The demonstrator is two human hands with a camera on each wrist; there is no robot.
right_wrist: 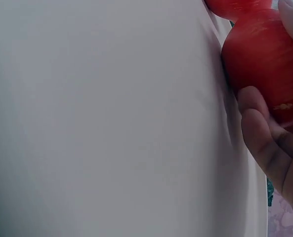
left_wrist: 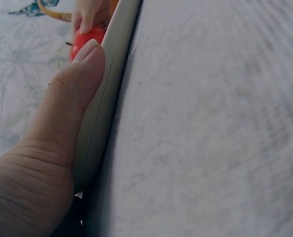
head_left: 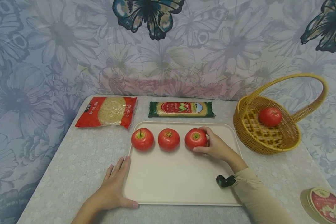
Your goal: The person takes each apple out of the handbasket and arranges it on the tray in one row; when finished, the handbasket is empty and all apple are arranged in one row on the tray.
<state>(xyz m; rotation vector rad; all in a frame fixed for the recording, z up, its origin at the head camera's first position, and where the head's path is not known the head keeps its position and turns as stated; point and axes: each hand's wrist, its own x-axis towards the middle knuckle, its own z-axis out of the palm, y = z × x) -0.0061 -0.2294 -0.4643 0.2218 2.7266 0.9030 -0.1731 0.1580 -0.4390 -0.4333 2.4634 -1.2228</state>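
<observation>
Three red tomatoes stand in a row along the far part of a cream tray (head_left: pixel 179 180): a left tomato (head_left: pixel 142 139), a middle tomato (head_left: pixel 169 139) and a right tomato (head_left: pixel 195 139). My right hand (head_left: pixel 217 146) grips the right tomato from its right side, thumb in front and fingers behind. In the right wrist view the thumb and fingers lie against that tomato (right_wrist: pixel 265 64), which sits on the tray. My left hand (head_left: pixel 113 186) rests at the tray's near left corner with fingers straight; in the left wrist view its thumb (left_wrist: pixel 67 98) lies along the tray's edge.
A yellow wicker basket (head_left: pixel 264 147) with a tall handle stands at the right, with one tomato (head_left: pixel 270 117) inside. Behind the tray lie a red-ended bag (head_left: pixel 112 110) and a green-ended pasta packet (head_left: pixel 182 109). A round tin (head_left: pixel 324 203) is at the near right.
</observation>
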